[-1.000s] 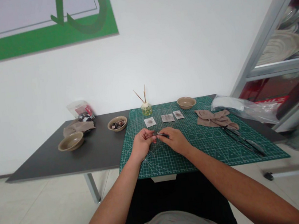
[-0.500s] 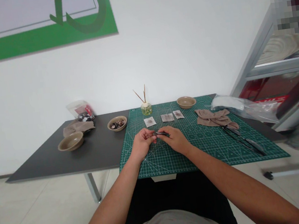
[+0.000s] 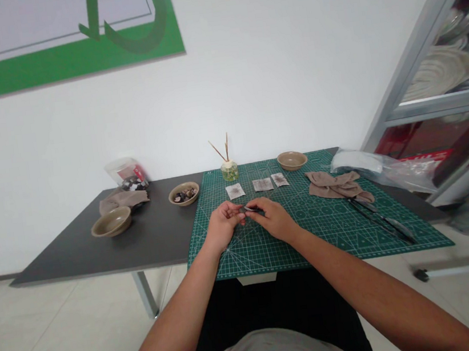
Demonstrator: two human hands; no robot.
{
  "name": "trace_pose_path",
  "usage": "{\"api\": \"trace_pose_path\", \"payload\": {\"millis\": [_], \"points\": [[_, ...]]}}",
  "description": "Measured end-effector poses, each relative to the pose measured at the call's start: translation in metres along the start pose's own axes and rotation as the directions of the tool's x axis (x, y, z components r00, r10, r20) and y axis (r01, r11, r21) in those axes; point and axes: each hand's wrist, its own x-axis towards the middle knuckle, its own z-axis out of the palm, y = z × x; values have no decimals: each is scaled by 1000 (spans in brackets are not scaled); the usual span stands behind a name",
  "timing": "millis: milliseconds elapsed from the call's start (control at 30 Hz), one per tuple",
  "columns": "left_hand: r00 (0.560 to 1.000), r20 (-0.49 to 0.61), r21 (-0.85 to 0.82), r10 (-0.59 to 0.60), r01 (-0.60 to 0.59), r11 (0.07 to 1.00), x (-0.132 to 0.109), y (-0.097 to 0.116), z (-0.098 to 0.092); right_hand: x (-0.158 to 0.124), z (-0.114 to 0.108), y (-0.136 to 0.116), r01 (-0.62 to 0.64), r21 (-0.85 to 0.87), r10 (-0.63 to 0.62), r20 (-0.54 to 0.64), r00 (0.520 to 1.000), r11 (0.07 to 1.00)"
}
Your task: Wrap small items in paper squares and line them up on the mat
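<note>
Small dark item (image 3: pixel 246 209) stayed pinched between left hand (image 3: pixel 222 223) and right hand (image 3: pixel 273 218), both nearly closed; its slightly changed tilt suggested continued handling.

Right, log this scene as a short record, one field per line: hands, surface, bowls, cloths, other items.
Left hand: fingertips at a small dark piece, too small to identify
Right hand: pinching the same piece
Surface: green cutting mat on a dark table
Bowls: far bowl on the mat; middle bowl, holding small mixed pieces, and left bowl, both left of the mat
Cloths: right cloth on the mat; left cloth behind the left bowl
Other items: three whitish patches and a bottle with sticks, beyond the hands
</note>
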Motion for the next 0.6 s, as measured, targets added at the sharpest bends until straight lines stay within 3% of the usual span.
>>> {"api": "trace_pose_path", "payload": {"millis": [600], "points": [[1000, 18, 1, 20, -20, 1000, 1, -4, -3, -1, -2, 0, -9, 11, 9, -43, 999, 1000]]}}
